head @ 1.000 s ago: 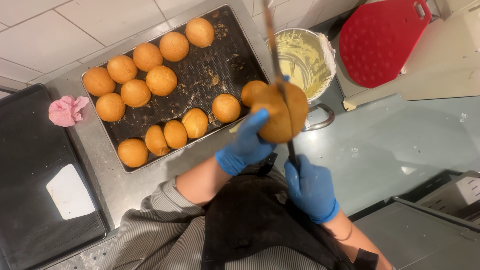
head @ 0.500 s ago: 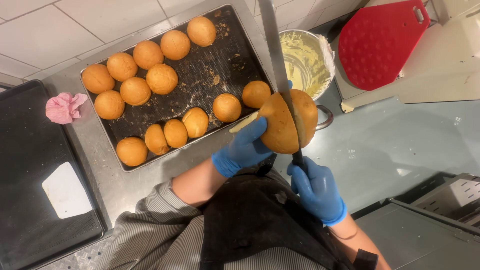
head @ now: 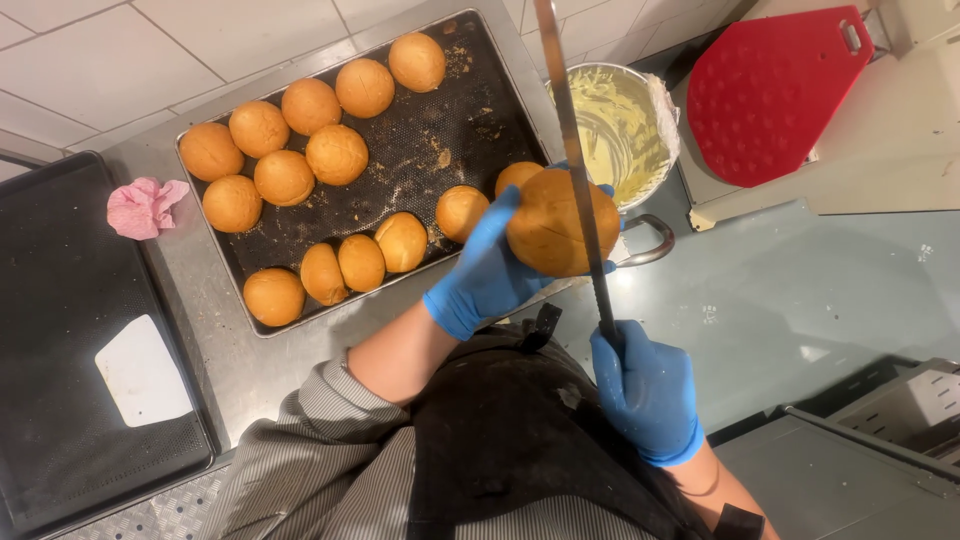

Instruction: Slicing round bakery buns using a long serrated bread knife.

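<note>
- No pkgs, labels, signs or screens anywhere in view.

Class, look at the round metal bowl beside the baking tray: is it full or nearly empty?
Nearly empty: the round metal bowl holds only pale yellow spread smeared over its inner wall, no deep mass.
</note>
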